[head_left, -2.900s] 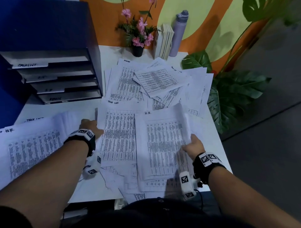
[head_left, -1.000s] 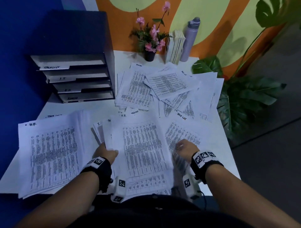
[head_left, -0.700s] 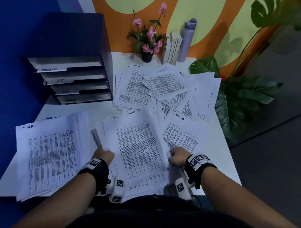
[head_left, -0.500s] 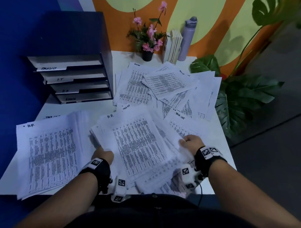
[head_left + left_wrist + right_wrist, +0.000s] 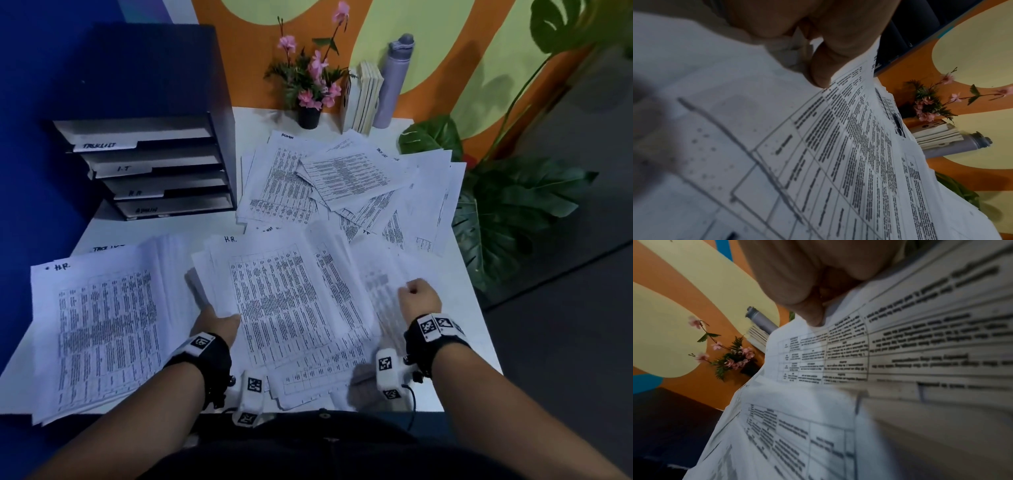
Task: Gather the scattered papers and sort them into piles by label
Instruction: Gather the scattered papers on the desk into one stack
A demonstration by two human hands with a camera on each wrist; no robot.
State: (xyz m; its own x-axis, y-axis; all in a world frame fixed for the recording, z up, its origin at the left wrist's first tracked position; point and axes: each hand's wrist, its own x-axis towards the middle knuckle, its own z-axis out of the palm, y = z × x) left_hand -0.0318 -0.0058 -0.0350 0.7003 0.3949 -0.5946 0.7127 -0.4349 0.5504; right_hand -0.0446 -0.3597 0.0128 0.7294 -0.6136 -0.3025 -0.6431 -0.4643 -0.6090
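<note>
My left hand pinches H.R. stack, right hand pinches loose sheet; I risk stack fanning, labels mixing.

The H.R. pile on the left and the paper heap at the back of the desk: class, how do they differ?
The H.R. pile is roughly squared, while the back heap is fanned at mixed angles. The H.R. pile lies near the desk's front edge; the back heap lies near the flower pot. Both hold printed tables, and neither is held.
</note>
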